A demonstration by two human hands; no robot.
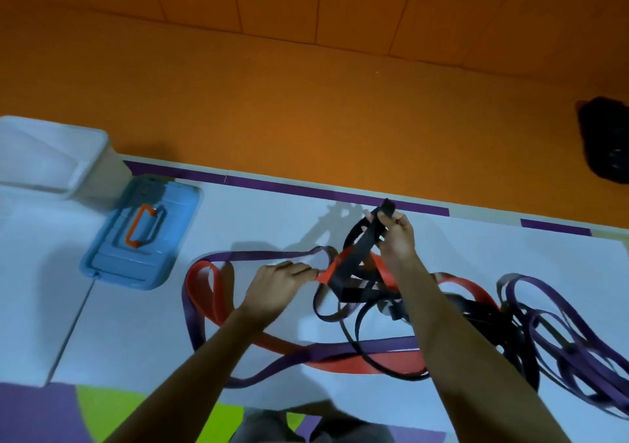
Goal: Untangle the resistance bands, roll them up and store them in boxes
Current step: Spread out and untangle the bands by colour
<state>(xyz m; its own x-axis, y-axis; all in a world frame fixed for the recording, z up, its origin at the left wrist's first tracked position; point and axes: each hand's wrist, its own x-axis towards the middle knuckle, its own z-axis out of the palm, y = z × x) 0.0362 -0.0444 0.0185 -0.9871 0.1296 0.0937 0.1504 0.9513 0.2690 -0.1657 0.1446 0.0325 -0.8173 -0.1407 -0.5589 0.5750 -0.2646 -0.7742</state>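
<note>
The tangle of resistance bands (pixel 367 306) sits mid-counter, right in front of the person. The right hand (pixel 396 238) has a closed grip around the black band (pixel 369 238) and holds a loop of it up off the heap, the band's end poking out above the fingers. The left hand (pixel 282 282) is low, just left of the knot. Its fingertips pinch the edge of the red band (pixel 200 289) where a purple band (pixel 258 255) loops across.

Red and purple loops trail out to the left and run along the near side under both forearms. On the right, a heap of thinner purple bands (pixel 561 340) sprawls to the frame's edge, tied to the main knot by black strands.

As for room, there is bare white counter (pixel 136 340) left of the bands and in a strip beyond them. That strip runs up to the far edge, which is marked with purple tape (pixel 289 187), and the raised right hand is close to that edge. Past it lies orange floor (pixel 306 102).

On the far left, a blue box (pixel 112 265) lies flat with its orange handle (pixel 132 228) facing up, apart from the bands. A white box (pixel 51 156) stands just behind it at the corner. A dark object (pixel 606 146) sits on the floor at far right, too blurred to make out.
</note>
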